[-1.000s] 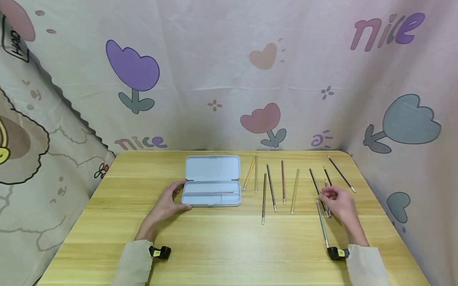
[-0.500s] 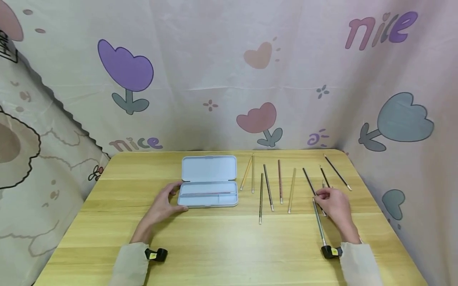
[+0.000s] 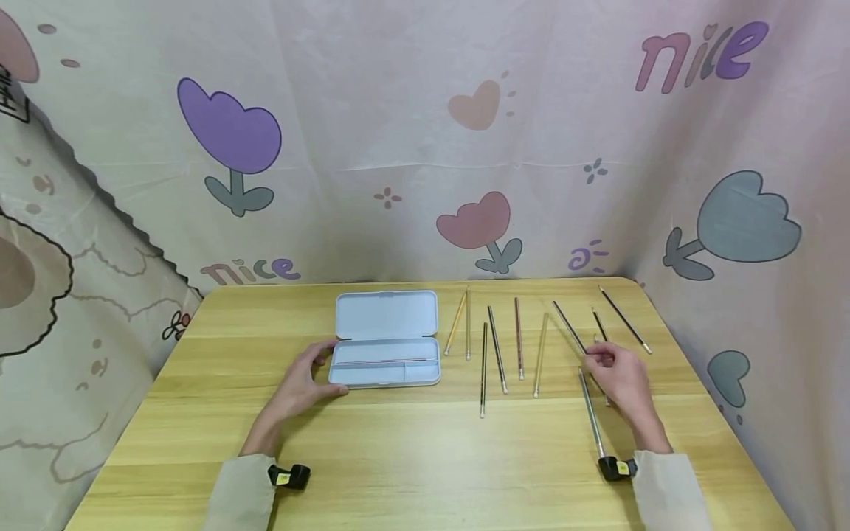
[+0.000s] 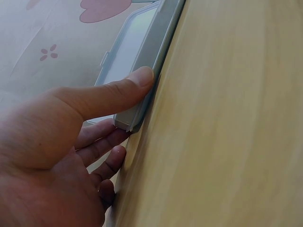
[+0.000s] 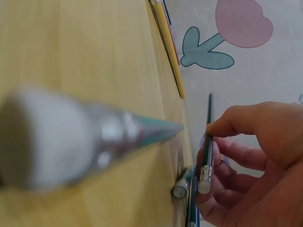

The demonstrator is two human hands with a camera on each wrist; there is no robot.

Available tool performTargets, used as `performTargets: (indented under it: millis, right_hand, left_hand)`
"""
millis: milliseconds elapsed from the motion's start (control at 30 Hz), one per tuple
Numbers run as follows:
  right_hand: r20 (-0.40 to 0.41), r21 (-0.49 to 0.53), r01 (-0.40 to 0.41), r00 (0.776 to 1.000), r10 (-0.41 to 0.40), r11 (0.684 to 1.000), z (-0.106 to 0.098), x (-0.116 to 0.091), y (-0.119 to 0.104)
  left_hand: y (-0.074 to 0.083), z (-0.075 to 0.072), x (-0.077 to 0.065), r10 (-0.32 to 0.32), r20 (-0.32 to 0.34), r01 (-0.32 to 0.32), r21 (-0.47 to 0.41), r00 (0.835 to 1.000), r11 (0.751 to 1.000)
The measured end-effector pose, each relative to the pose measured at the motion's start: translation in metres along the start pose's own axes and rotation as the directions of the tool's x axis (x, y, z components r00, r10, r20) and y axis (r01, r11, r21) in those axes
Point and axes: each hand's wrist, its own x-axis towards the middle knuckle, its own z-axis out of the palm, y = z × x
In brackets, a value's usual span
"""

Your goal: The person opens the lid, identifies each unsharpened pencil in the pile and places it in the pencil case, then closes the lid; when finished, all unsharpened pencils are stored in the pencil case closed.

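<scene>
My left hand point(image 3: 297, 382) holds the left end of a pale blue pencil case point(image 3: 387, 316). In the left wrist view, the thumb point(image 4: 120, 92) presses its side wall and the fingertips touch its end. The case lies open, with a thin pencil point(image 3: 372, 362) in the long compartment. Over on the right, my right hand point(image 3: 624, 377) pinches a dark pencil point(image 3: 569, 325) between thumb and fingers. That pencil's white eraser point(image 5: 204, 187) points towards the right wrist camera, and its shaft looks raised off the table. A teal pencil point(image 3: 591, 414) lies beside this hand.
Between the case and my right hand several pencils lie apart, among them a yellow one point(image 3: 455, 324), a reddish one point(image 3: 519, 338) and a black one point(image 3: 483, 369). More dark pencils, one of them point(image 3: 626, 318) near the right edge, lie beyond the hand. A patterned curtain point(image 3: 372, 147) hangs behind the table.
My right hand has moved slightly left and taken hold of the dark pencil, whose far end has swung left and lifted. My left hand stays at the case. The head view has shifted a little.
</scene>
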Motion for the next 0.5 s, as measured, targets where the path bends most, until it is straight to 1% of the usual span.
performTargets:
  millis: [133, 233, 400, 500]
  right_hand:
    - [0.008, 0.074, 0.023, 1.000, -0.024, 0.997, 0.001, 0.001, -0.006]
    - [0.009, 0.132, 0.067, 0.998, -0.069, 0.989, 0.004, 0.001, -0.014]
    - [0.016, 0.182, 0.119, 0.992, -0.124, 0.976, 0.011, 0.000, -0.025]
    - [0.039, 0.212, 0.124, 0.990, -0.135, 0.969, 0.018, -0.002, -0.032]
  left_hand:
    - [0.000, 0.000, 0.000, -0.005, 0.002, 0.005, 0.002, 1.000, 1.000]
    - [-0.001, 0.000, 0.000, -0.007, 0.004, 0.007, 0.000, 1.000, 1.000]
    - [-0.001, 0.000, -0.001, -0.007, 0.005, 0.007, -0.005, 1.000, 1.000]
    - [0.000, 0.000, -0.001, -0.007, 0.005, 0.007, -0.001, 1.000, 1.000]
